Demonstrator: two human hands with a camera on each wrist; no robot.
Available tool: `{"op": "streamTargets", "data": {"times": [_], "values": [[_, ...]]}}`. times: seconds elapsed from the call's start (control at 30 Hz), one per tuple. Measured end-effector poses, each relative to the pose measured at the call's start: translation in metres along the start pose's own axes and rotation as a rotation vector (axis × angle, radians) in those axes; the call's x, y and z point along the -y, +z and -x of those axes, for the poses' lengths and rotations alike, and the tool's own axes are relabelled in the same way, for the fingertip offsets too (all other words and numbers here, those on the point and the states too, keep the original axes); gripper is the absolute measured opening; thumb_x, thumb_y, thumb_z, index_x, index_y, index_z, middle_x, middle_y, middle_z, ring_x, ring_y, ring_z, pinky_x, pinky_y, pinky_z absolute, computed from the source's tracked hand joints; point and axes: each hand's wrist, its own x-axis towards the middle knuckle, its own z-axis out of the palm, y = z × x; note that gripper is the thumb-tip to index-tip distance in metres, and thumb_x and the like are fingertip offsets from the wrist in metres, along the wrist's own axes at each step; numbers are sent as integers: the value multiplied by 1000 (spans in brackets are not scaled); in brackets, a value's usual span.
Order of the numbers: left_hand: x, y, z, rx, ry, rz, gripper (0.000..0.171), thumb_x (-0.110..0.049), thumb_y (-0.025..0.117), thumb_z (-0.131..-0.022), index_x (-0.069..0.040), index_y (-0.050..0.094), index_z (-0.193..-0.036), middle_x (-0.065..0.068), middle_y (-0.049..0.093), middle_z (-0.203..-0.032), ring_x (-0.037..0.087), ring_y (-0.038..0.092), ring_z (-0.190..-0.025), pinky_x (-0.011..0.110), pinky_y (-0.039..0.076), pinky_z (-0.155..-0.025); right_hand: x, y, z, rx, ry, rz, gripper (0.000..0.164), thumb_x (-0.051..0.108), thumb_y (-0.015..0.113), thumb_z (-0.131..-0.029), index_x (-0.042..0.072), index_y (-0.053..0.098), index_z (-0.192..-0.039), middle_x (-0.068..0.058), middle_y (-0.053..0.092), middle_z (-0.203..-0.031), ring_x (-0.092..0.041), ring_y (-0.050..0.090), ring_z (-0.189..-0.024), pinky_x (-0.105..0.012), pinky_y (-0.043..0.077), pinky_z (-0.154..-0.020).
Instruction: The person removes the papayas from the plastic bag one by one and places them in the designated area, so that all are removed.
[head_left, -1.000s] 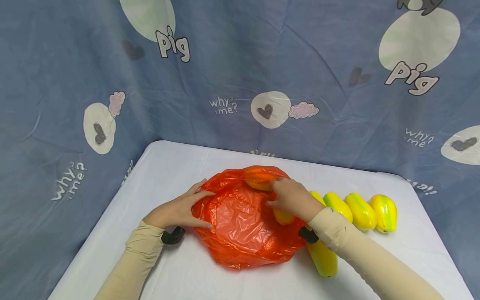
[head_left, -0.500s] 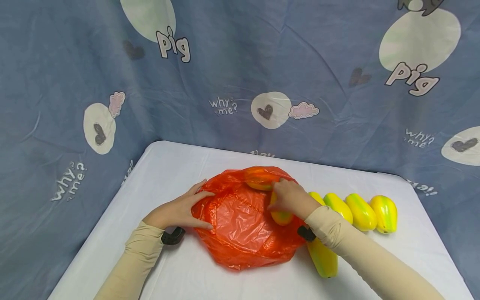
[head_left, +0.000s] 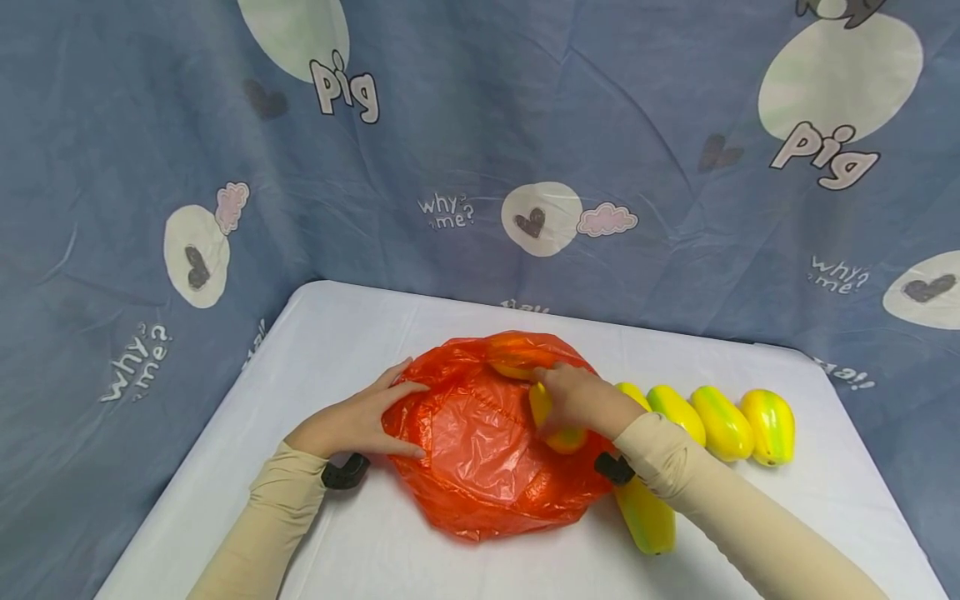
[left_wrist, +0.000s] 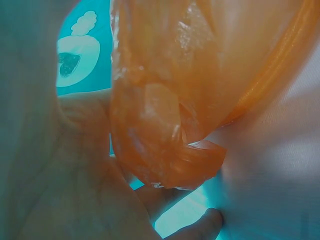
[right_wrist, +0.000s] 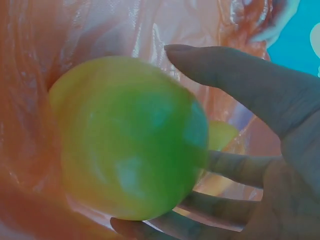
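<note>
A blue patterned cloth (head_left: 420, 125) fills the far side, behind a white table (head_left: 360, 333). On the table the red bag (head_left: 480, 450) lies with its mouth open upward. The left hand (head_left: 360, 421), its fingers spread, rests on the bag's left rim and has barely moved. The right hand (head_left: 581, 400) reaches in from the right; its thumb stands off the loose fruit (right_wrist: 127, 140) while its fingers lie loosely behind it, so it looks relaxed rather than gripping.

That fruit sits inside the bag on the right and shows more from under the hand than a second ago, which suggests its placing is nearly done. A far fruit (head_left: 510, 369) is also in the bag. Outside, to the right, stands a row of four fruits (head_left: 722, 423), with another near fruit (head_left: 647, 517) beside the bag. Each wrist bears a small black mount (head_left: 345, 472).
</note>
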Motion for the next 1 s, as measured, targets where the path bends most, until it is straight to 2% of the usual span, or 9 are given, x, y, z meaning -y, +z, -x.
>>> {"op": "streamTargets", "data": {"times": [0.17, 0.5, 0.77, 1.0], "values": [[0, 0, 0, 1, -10, 4, 93, -63, 86, -71, -20, 53, -147, 15, 12, -173, 46, 37, -149, 68, 44, -110, 0, 1, 2, 10, -13, -19, 78, 27, 93, -75, 16, 57, -144, -7, 62, -122, -25, 60, -102, -41, 59, -90], [0, 0, 0, -2, -10, 2, 93, -61, 87, -72, -20, 53, -148, 14, 11, -173, 46, 37, -150, 68, 44, -110, -5, 2, 7, -29, -59, -62, 79, 32, 93, -76, 17, 56, -144, -8, 63, -130, -26, 59, -110, -46, 58, -98], [-3, -1, 1, 8, -16, 3, 94, -61, 86, -73, -21, 51, -150, 13, 10, -174, 46, 36, -150, 68, 44, -110, -19, 5, 20, -122, -151, -179, 75, 27, 92, -77, 17, 57, -142, -7, 61, -139, -25, 59, -118, -49, 55, -103], [-3, -1, 2, 6, -27, 0, 93, -62, 86, -73, -22, 52, -150, 12, 10, -174, 46, 36, -150, 68, 44, -110, -28, 5, 34, -246, -197, -305, 81, 27, 93, -77, 16, 54, -147, -5, 60, -145, -27, 60, -124, -52, 54, -106]]}}
